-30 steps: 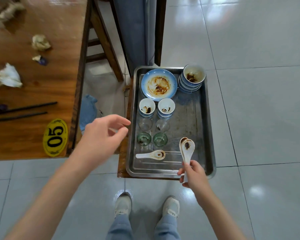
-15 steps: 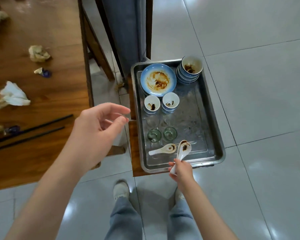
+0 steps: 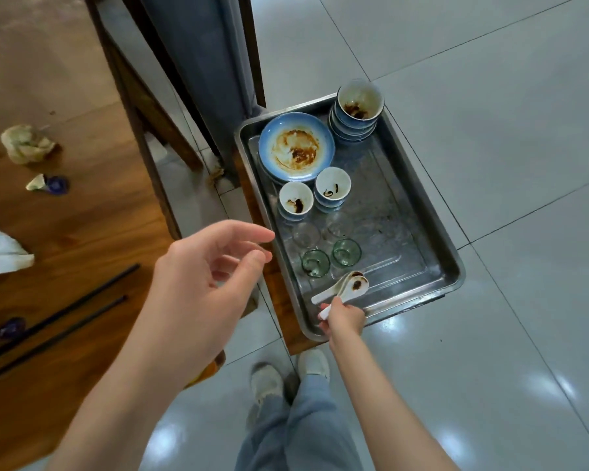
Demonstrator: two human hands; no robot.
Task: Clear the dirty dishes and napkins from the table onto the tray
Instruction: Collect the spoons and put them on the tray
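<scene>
A steel tray point(image 3: 419, 232) rests on a wooden stool and holds a dirty blue plate point(image 3: 296, 151), a stack of blue bowls point(image 3: 357, 110), two small white cups point(image 3: 315, 195) and several small glasses point(image 3: 330, 256). My right hand point(image 3: 342, 317) grips the handles of white soup spoons point(image 3: 352, 287) whose bowls lie over another spoon at the tray's near end. My left hand point(image 3: 198, 283) hovers empty, fingers apart, between table and tray. Crumpled napkins point(image 3: 26, 142) and black chopsticks point(image 3: 55, 321) lie on the wooden table point(image 3: 82, 212).
A wooden chair with a grey cloth point(image 3: 198, 62) stands behind the tray. Small blue wrappers point(image 3: 57, 185) lie on the table. My feet in pale shoes point(image 3: 286, 375) stand on the glossy grey tiled floor just before the stool.
My right hand has lowered the spoons onto the spoon lying at the tray's near end. My view has swung left and closer; the left hand stays raised and empty.
</scene>
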